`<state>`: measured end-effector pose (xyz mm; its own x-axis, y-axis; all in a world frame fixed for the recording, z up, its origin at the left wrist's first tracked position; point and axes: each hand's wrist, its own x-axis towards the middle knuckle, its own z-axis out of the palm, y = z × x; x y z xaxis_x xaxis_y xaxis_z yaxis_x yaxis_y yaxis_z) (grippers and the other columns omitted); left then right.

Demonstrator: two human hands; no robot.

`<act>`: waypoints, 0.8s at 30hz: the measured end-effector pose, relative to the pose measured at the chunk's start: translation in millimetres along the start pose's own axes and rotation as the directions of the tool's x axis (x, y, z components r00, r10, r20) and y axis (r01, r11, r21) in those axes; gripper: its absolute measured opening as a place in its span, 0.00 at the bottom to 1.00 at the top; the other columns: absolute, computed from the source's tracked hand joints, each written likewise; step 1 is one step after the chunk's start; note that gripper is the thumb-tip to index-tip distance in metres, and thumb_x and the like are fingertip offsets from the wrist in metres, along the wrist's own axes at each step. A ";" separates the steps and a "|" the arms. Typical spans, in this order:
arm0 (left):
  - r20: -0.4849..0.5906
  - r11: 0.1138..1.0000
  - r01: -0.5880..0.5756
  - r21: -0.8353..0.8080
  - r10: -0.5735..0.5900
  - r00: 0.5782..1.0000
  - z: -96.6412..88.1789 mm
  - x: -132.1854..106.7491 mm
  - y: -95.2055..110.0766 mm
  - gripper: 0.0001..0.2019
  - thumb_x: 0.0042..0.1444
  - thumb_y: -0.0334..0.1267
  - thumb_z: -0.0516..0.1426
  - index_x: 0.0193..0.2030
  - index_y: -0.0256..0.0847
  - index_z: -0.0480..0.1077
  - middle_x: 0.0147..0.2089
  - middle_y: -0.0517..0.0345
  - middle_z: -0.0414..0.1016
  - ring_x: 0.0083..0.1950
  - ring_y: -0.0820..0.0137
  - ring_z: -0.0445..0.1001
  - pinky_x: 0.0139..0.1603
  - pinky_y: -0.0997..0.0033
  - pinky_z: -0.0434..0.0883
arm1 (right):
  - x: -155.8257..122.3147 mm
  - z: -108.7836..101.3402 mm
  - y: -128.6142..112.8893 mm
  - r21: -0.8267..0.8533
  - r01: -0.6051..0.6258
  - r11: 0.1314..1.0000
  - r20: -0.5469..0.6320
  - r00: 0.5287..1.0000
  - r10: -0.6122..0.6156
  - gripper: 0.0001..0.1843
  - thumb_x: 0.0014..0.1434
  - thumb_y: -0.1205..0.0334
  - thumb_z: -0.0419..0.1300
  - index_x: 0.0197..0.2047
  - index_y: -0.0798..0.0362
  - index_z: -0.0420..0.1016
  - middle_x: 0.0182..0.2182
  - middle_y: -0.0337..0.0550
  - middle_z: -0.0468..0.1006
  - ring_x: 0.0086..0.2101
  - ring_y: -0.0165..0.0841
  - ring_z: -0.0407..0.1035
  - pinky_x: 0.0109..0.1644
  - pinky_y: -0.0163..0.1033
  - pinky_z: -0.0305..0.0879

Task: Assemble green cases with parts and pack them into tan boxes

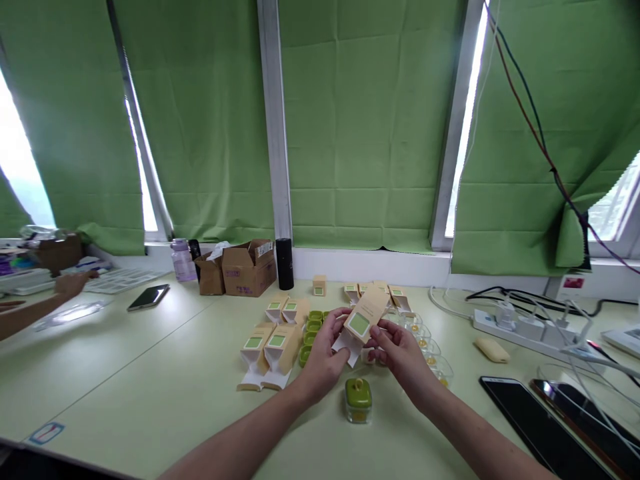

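Observation:
Both my hands hold a small tan carton (pixel 367 315) with a green square label above the table, its white bottom flaps open towards me. My left hand (pixel 325 353) grips its lower left side, fingers curled round it. My right hand (pixel 400 350) pinches the lower right side near the flaps. Just below my hands, a small clear jar with a green lid (pixel 358 399) stands on the table. Open cartons of the same kind (pixel 270 350) lie to the left, with more at the back (pixel 373 291). Green lids (pixel 313 327) sit in a column beside my left hand.
Clear jars (pixel 430 347) line up right of my hands. Two dark phones (pixel 545 420) lie front right, with a power strip and cables (pixel 520 327) behind. Brown boxes (pixel 247 267), a black cylinder (pixel 284 264) and a bottle (pixel 183 260) stand at the back. Another person's hand (pixel 70 283) reaches in far left, near a phone (pixel 149 297).

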<state>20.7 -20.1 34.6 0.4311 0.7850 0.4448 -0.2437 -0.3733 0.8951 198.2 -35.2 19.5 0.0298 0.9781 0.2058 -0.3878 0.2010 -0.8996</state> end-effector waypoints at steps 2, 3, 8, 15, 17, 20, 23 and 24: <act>-0.006 0.999 -0.017 0.028 0.017 1.000 -0.2 0.8 -2.4 0.30 0.55 0.26 0.58 0.65 0.44 0.62 0.64 0.46 0.77 0.66 0.55 0.75 0.60 0.59 0.74 | -0.9 0.5 -0.8 0.020 -0.005 1.000 0.007 1.000 0.005 0.29 0.50 0.42 0.80 0.47 0.54 0.85 0.39 0.48 0.86 0.33 0.32 0.77 0.33 0.35 0.73; -0.009 0.998 -0.029 0.051 0.029 1.000 -0.3 1.5 -3.9 0.29 0.57 0.27 0.59 0.65 0.44 0.62 0.64 0.45 0.77 0.66 0.55 0.75 0.61 0.59 0.73 | -1.3 0.9 -1.3 0.033 -0.010 0.999 0.004 1.000 0.010 0.29 0.50 0.42 0.80 0.46 0.54 0.85 0.38 0.47 0.86 0.32 0.32 0.76 0.33 0.35 0.73; -0.042 0.968 -0.096 0.233 0.109 0.993 -2.7 4.7 -11.2 0.22 0.64 0.36 0.63 0.63 0.42 0.63 0.61 0.42 0.78 0.62 0.54 0.78 0.61 0.56 0.74 | -1.7 2.5 -1.2 0.095 -0.018 0.995 -0.007 1.000 0.019 0.28 0.47 0.43 0.82 0.44 0.53 0.85 0.33 0.42 0.82 0.29 0.30 0.73 0.31 0.34 0.71; -0.023 0.896 -0.141 0.421 0.166 0.986 -5.7 0.8 -10.8 0.18 0.72 0.43 0.57 0.64 0.42 0.67 0.62 0.41 0.78 0.63 0.54 0.76 0.60 0.56 0.74 | -0.2 0.9 -1.9 0.161 -0.033 0.986 -0.011 0.999 0.036 0.28 0.46 0.44 0.82 0.41 0.53 0.82 0.30 0.39 0.78 0.29 0.28 0.70 0.29 0.33 0.67; -0.019 0.876 -0.138 0.462 0.165 0.986 -5.8 -1.2 -9.0 0.19 0.75 0.45 0.53 0.66 0.41 0.68 0.61 0.41 0.79 0.61 0.53 0.78 0.59 0.56 0.73 | -0.2 -0.6 -3.0 0.185 -0.043 0.982 -0.009 0.999 0.046 0.26 0.48 0.43 0.81 0.40 0.53 0.81 0.30 0.37 0.77 0.28 0.27 0.68 0.29 0.32 0.66; -0.065 0.859 -0.118 0.498 0.172 0.983 -6.4 -2.2 -7.7 0.19 0.76 0.46 0.50 0.62 0.41 0.73 0.56 0.43 0.82 0.54 0.55 0.80 0.56 0.56 0.73 | -0.9 -2.3 -3.3 0.176 -0.058 0.983 -0.016 0.998 0.062 0.26 0.50 0.42 0.80 0.39 0.52 0.80 0.28 0.36 0.75 0.27 0.27 0.66 0.28 0.32 0.66; -0.105 0.873 -0.115 0.474 0.185 0.977 -6.7 -1.2 -8.4 0.17 0.74 0.47 0.53 0.59 0.41 0.75 0.54 0.45 0.83 0.52 0.54 0.80 0.55 0.58 0.73 | -3.1 -1.5 -1.9 0.098 -0.083 0.992 -0.018 0.996 0.086 0.29 0.50 0.38 0.79 0.43 0.51 0.78 0.27 0.36 0.75 0.26 0.29 0.69 0.25 0.31 0.63; -0.113 0.881 -0.112 0.460 0.183 0.977 -6.4 -0.6 -8.6 0.16 0.73 0.47 0.54 0.59 0.42 0.75 0.54 0.44 0.82 0.53 0.54 0.80 0.55 0.58 0.74 | -4.2 -0.7 -1.5 0.072 -0.089 0.993 -0.021 0.996 0.091 0.31 0.51 0.37 0.78 0.45 0.51 0.78 0.26 0.36 0.76 0.26 0.30 0.71 0.24 0.31 0.63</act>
<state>17.0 -14.2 26.4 0.2780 0.7541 0.5950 0.1368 -0.6442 0.7525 199.2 -39.5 19.7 0.0139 0.9933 0.1150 -0.4540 0.1087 -0.8843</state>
